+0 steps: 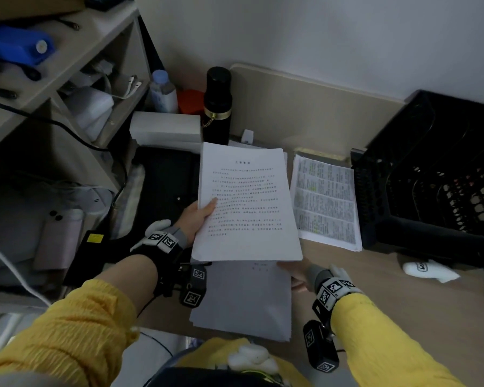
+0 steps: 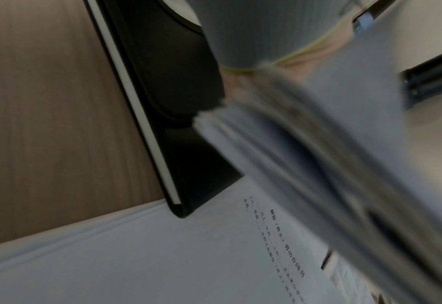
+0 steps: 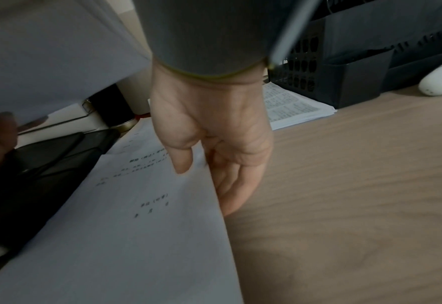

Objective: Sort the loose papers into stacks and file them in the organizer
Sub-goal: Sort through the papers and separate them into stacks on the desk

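Note:
My left hand (image 1: 204,212) grips a thick stack of printed pages (image 1: 246,202) by its left edge, thumb on top, and holds it lifted above the desk. In the left wrist view this held stack (image 2: 305,144) is blurred. Under it a second paper stack (image 1: 243,300) lies on the desk near the front edge. My right hand (image 3: 204,170) pinches that stack's right edge, thumb on the top sheet (image 3: 136,205) and fingers beneath. A third stack with dense columns of print (image 1: 326,202) lies to the right, next to the black mesh organizer (image 1: 430,177).
A black flask (image 1: 217,107), a white box (image 1: 165,128) and a plastic bottle (image 1: 162,90) stand at the back. A black folder (image 1: 165,185) lies to the left, beside a shelf unit (image 1: 67,79). A white object (image 1: 428,270) lies in front of the organizer.

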`<state>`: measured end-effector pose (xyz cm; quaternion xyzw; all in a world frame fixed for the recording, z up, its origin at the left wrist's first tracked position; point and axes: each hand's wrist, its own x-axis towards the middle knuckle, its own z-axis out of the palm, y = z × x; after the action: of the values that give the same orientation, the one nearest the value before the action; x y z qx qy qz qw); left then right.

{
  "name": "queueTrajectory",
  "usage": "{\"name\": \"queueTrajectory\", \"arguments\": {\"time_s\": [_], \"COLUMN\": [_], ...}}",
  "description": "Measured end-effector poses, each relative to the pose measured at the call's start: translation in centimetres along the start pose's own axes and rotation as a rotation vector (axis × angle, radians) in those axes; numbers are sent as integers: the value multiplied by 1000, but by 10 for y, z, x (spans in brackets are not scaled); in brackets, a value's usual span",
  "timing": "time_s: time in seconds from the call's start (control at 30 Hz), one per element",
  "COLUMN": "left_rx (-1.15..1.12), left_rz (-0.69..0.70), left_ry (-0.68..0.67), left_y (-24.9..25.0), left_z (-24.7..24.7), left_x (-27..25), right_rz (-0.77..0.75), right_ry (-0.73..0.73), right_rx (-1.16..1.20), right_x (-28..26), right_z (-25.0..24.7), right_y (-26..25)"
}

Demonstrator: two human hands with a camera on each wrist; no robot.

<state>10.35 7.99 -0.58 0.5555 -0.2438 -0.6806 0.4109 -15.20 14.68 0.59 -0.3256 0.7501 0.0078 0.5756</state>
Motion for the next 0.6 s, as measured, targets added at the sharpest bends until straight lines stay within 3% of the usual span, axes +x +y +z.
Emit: {"name": "queueTrajectory", "arguments": {"time_s": [0.2, 0.3, 0.47, 0.6], "left_rx": [49, 95, 152, 127], "left_rz": [-11, -28, -45, -37], "left_ry": [-8, -2, 12, 35], "left_y": [-10, -18, -29, -33], "left_z": [1, 1, 7, 12], "left_x": [1, 4, 6, 5], "right_rz": [-253, -310, -434, -479], "right_ry": [241, 211, 101, 127], "right_rx": [153, 356, 202, 120], "right_x": [27, 11, 4, -2], "right_z": [-26, -28, -22, -17], "right_y": [-6, -25, -34, -33]}}
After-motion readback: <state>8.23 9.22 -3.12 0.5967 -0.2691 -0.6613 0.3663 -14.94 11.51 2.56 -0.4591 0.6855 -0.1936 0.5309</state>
